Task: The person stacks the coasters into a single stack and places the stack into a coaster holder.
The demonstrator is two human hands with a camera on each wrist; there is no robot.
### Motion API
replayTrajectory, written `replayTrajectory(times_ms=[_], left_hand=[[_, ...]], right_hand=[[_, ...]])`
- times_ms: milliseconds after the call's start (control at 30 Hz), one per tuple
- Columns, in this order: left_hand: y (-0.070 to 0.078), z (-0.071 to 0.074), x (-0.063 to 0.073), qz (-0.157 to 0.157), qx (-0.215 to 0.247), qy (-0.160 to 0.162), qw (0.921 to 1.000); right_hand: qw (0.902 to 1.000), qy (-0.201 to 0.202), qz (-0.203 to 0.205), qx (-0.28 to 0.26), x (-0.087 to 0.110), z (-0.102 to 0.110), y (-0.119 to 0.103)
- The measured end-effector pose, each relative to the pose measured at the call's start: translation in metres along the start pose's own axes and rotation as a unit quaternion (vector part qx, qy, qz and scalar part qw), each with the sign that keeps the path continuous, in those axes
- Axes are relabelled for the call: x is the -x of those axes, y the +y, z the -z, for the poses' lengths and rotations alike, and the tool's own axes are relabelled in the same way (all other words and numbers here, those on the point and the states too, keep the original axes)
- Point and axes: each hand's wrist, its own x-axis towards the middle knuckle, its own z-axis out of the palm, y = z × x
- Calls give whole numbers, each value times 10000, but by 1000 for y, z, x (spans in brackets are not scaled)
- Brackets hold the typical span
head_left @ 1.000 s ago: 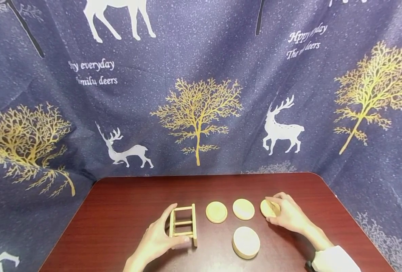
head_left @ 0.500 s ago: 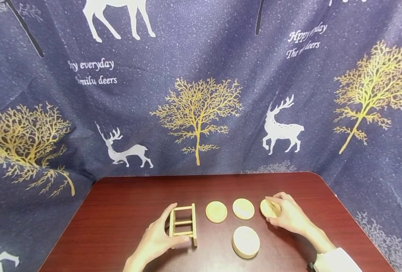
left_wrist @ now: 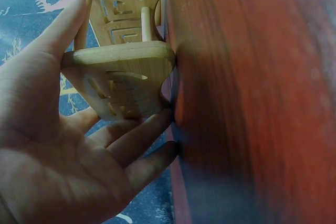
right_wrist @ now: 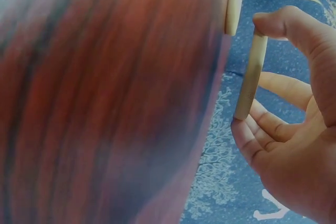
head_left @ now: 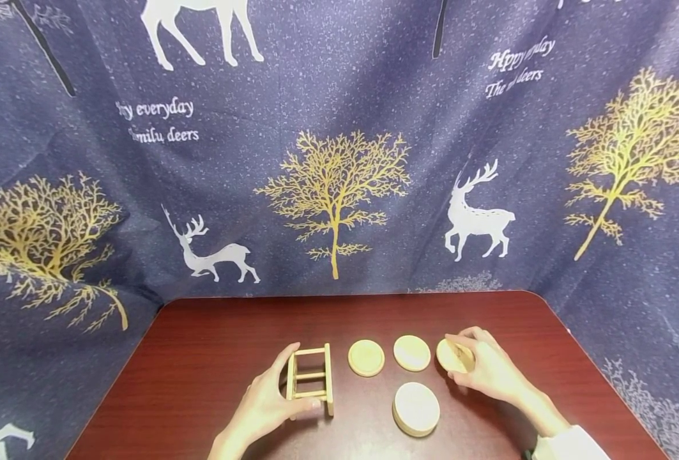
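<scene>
My left hand [head_left: 264, 399] grips a small wooden coaster rack [head_left: 329, 380] by its sides, thumb at the near end and fingers at the far end. In the left wrist view the rack [left_wrist: 128, 80] shows slotted cut-outs in its two end boards, joined by dowels. Pinched at its edges between the thumb and fingers of my right hand [head_left: 491, 367] is a round wooden coaster [head_left: 453, 356]. The right wrist view shows this coaster [right_wrist: 251, 77] edge-on, lifted off the table. Its right part is hidden by the hand in the head view.
Two flat coasters, a left one [head_left: 366, 358] and a right one [head_left: 411, 353], lie between the hands. A thicker round stack of coasters [head_left: 416, 409] sits nearer. The red-brown table [head_left: 213, 332] ends at a blue printed curtain [head_left: 339, 211].
My right hand has moved slightly left with the coaster, which is now tilted and raised. The left hand and the rack have stayed put.
</scene>
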Motion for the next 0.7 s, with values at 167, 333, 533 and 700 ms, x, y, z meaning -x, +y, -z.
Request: replayTrajectory(times_ms=[167, 333, 533, 700], left_hand=[[2, 1, 0, 5, -6, -11, 10000], [3, 1, 1, 60, 42, -59, 10000], [2, 1, 1, 23, -22, -39, 10000], [2, 1, 1, 18, -19, -29, 10000]], right_hand=[[9995, 186, 271, 32, 1, 1, -5], [9988, 250, 425, 76, 1, 2, -10], [9981, 297, 541, 11, 2, 3, -16], [9981, 266, 555, -16, 2, 4, -19]])
